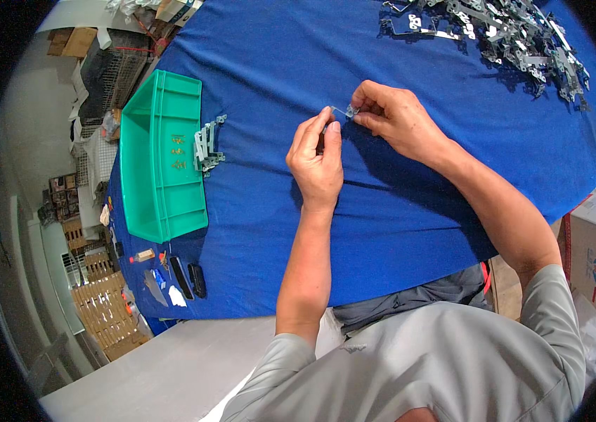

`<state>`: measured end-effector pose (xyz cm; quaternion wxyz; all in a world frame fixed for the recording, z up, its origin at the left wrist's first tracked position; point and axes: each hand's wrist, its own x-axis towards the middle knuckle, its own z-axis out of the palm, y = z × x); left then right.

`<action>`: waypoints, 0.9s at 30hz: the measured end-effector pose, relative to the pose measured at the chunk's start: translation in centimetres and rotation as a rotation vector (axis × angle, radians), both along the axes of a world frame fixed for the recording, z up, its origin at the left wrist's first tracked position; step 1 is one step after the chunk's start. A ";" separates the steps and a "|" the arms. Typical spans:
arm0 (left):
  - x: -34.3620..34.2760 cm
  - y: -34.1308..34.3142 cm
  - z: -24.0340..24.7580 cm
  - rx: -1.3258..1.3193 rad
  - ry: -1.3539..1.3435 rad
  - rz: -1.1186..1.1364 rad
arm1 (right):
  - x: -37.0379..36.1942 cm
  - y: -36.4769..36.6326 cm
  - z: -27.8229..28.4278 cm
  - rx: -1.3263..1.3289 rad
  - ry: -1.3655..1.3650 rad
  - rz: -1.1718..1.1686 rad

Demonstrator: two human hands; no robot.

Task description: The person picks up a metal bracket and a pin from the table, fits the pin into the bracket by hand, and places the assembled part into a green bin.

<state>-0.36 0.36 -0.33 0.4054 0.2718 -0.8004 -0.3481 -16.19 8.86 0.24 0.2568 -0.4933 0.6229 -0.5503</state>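
Between my two hands is a small, thin metal bracket (341,110), raised over the blue cloth. My left hand (318,155) pinches its left end between thumb and fingertips. At its right end, thumb and index finger of my right hand (400,121) close on a small plate-like part. The fingers partly cover the bracket, so its full shape is hidden. To the left, a short stack of similar metal brackets (206,149) lies beside a green plastic bin (159,221). A large heap of loose metal brackets (516,49) lies at the far right.
Blue cloth (256,246) covers the table. Small brass-coloured parts (178,152) sit in the green bin. Near the left front edge lie a black case (197,280), a small bottle (142,256) and a white scrap (177,297). A cardboard box (593,246) stands at the right.
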 end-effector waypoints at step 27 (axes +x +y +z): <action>0.1 0.1 0.4 -0.137 -0.009 0.017 | -0.3 0.0 0.8 -0.163 0.112 -0.125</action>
